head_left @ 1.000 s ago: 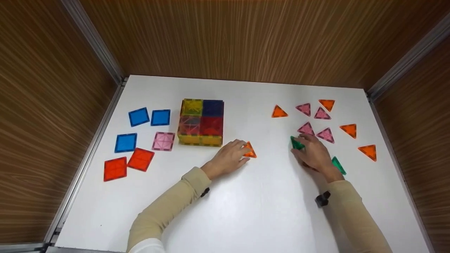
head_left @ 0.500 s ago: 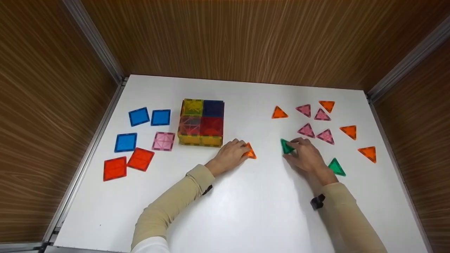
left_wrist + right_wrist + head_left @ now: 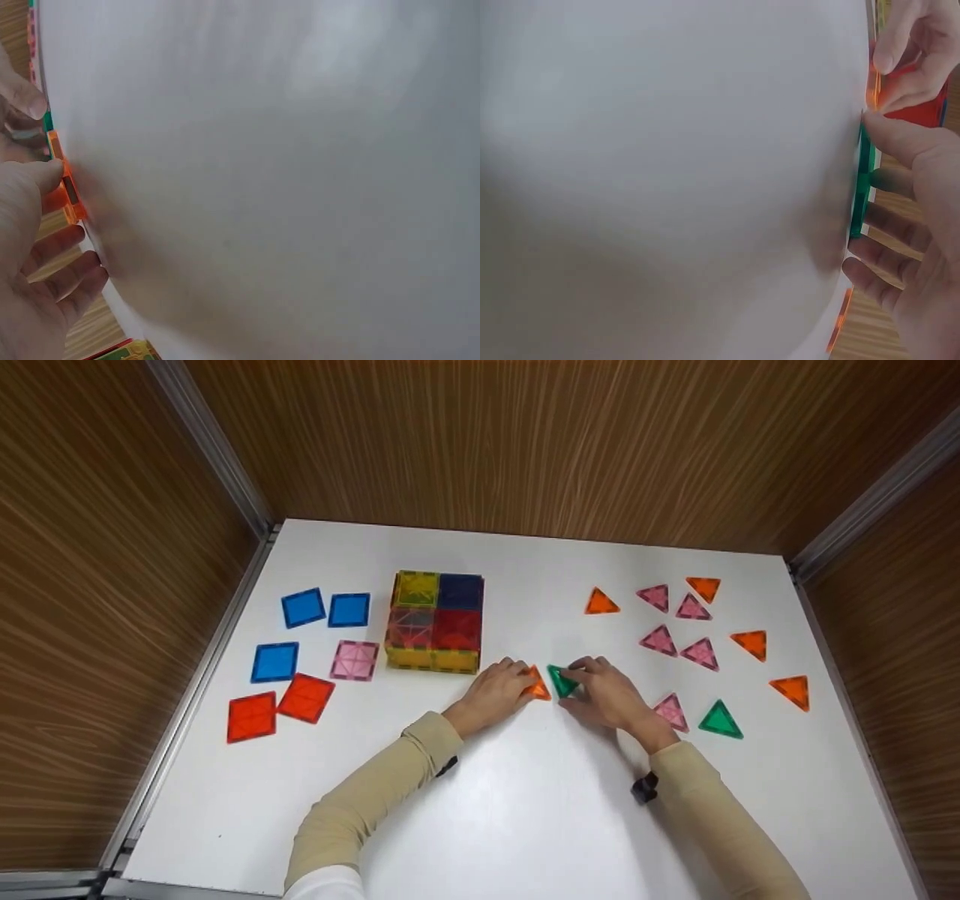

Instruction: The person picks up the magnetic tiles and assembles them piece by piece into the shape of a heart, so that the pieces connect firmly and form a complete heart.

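- Red square tiles [image 3: 252,717], two, and three blue square tiles [image 3: 274,662]: towards left edge of white desk [image 3: 465,825].
- Pink square tile [image 3: 355,660], just right of these.
- Box of coloured square tiles [image 3: 433,660], left of desk's middle.
- Left hand [image 3: 491,695]: thumb and finger pinch orange triangular tile [image 3: 538,688], mid-desk; other fingers loosely spread.
- Right hand [image 3: 611,695]: thumb and fingertips pinch green triangular tile [image 3: 560,682], just beside the orange.
- Pink triangles [image 3: 700,653], more orange triangles [image 3: 751,645], second green triangle [image 3: 721,720]: scattered towards right edge.
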{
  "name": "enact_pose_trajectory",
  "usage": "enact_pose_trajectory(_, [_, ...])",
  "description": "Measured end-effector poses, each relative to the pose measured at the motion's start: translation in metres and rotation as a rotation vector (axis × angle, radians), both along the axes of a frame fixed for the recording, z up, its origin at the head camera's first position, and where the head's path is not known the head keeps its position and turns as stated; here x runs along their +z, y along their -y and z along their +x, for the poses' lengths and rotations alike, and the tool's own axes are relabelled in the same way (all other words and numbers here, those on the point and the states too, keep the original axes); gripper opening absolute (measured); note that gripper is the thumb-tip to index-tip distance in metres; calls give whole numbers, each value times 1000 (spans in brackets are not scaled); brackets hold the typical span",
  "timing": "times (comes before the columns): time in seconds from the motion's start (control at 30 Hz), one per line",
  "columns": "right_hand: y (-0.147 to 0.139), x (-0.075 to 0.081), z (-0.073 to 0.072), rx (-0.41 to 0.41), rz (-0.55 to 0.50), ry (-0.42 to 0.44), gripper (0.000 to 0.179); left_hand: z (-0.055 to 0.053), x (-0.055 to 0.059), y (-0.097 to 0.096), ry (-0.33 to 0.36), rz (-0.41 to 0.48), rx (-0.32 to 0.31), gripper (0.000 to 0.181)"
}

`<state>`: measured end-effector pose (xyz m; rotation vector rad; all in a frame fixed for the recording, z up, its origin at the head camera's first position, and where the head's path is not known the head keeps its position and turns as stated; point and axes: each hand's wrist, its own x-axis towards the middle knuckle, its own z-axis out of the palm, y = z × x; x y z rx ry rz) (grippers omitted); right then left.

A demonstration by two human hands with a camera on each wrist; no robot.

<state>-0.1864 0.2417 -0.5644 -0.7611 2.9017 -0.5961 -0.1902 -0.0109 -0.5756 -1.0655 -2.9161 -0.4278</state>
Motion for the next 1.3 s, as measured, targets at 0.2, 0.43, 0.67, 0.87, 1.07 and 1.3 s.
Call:
enact_pose_trajectory(0.2, [13,-1,-3,25,0,-25,50,0,1,-1,-18,-6,-6,29])
enact_pose_trajectory(0.43, [7,-3,2,23,-40,-50,48,1,-1,-1,-57,-13,-2,29])
enact_pose_trajectory(0.67, [-39,1,18,-52,-63,-96,52,0,-1,-1,-50,-6,4,28])
enact_pose_trajectory(0.87, [-89,1,40,-182,-24,-111,55,2,-2,-2,-26,-7,5,28])
enact_pose_trajectory(1.07, [-121,0,59,-252,18,-138,50,3,-2,-1,-21,8,2,28])
enact_pose_trajectory(1.3, [-129,1,68,-318,20,-103,49,1,-1,-1,-30,26,0,27])
